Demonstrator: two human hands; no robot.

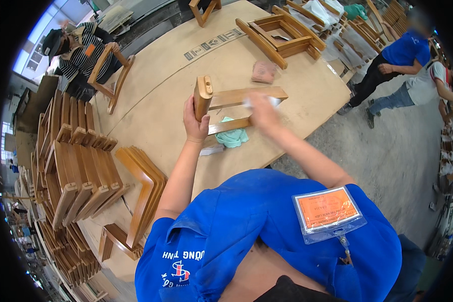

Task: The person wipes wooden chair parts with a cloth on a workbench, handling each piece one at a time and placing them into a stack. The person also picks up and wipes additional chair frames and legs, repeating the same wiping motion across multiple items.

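Note:
My left hand [195,122] grips the upright leg of a brown wooden chair frame [226,98] that lies on the large table [156,116]. My right hand [263,111] is blurred and presses a white cloth or paper [274,101] against the frame's upper rail. A teal rag [232,137] lies on the table under the frame, beside a small pale block [212,150].
Stacks of curved wooden parts [80,166] line the table's left side. More chair frames [279,32] and a pinkish sanding pad [263,71] sit further back. A person in a striped shirt [78,50] handles a frame at the far left; two people [402,65] stand at the right.

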